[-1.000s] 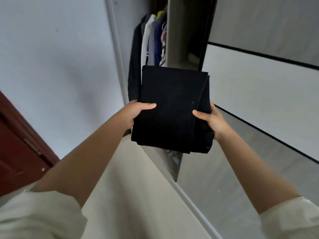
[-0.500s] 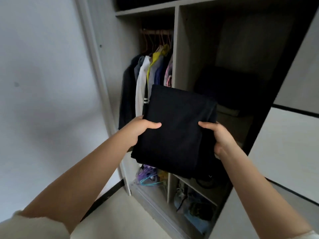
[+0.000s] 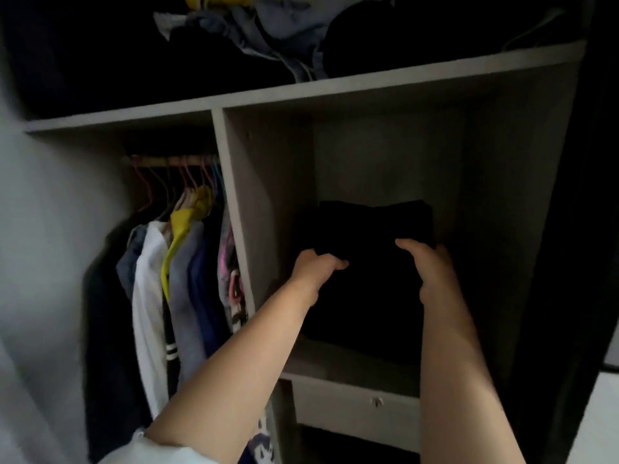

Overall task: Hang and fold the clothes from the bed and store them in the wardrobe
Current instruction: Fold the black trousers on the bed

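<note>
1. Wardrobe: it now fills the whole view, whereas a moment ago it stood farther off with the wall and floor visible beside it; the top shelf with its jumbled pile of clothes has come into sight.
2. Hanging garments: ranged on a rail in the left compartment, left of the dividing panel.
3. Folded black garment: earlier held in open air in front of the wardrobe, it now sits inside the right compartment, above the shelf board; the dim light hides whether it rests on the dark stack below.
4. Left hand: grasps the garment's left edge, thumb curled over the top of the fabric.
5. Right hand: grasps the right edge likewise, so the garment lies between the two hands and extends beyond them toward the far wall.
</note>
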{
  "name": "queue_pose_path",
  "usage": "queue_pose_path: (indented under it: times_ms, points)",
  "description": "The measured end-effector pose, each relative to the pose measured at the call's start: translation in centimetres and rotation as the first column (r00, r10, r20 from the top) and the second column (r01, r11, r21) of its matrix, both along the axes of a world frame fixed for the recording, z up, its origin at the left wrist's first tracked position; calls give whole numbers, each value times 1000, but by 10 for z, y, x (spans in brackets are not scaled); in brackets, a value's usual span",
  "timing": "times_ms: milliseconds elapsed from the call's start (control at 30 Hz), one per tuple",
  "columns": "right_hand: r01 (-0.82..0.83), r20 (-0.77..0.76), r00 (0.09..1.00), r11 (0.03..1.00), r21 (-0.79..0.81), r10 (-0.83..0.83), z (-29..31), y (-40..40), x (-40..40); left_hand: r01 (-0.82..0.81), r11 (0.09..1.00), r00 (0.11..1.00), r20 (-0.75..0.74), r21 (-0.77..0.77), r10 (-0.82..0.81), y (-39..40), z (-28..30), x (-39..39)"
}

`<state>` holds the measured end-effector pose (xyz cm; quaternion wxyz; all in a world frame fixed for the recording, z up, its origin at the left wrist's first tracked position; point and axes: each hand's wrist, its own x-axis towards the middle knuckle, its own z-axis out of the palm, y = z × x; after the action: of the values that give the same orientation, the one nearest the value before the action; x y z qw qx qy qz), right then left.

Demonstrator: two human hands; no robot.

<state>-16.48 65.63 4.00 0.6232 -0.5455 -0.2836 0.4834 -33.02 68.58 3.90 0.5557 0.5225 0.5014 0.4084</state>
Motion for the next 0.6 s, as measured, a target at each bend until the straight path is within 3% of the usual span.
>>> queue_pose_path:
  times_ms: [233,300,367,400,467,533,600]
  points:
    - [-4,-5,1000,992,124,4,56,120,26,22,994,997,-73,103,-15,107,80,24]
    - [0,44,999,984,181,-8,68,154,24,-38,983,994,-90,180,55,137,90,26]
    - [51,200,976,985,165,-84,68,190,23,-145,916,937,-247,373,248,165,86,25]
    - [88,384,915,991,103,-122,61,203,21,-126,854,836,-410,504,365,174,79,25]
    - [188,786,615,979,-77,-57,33,215,18,109,803,522,-721,586,455,187,50,25]
    - [163,918,386,973,-163,89,2,223,19,317,857,305,-900,405,312,196,19,25]
    - [101,955,198,964,-244,221,-19,232,20,385,876,205,-952,291,227,202,2,25]
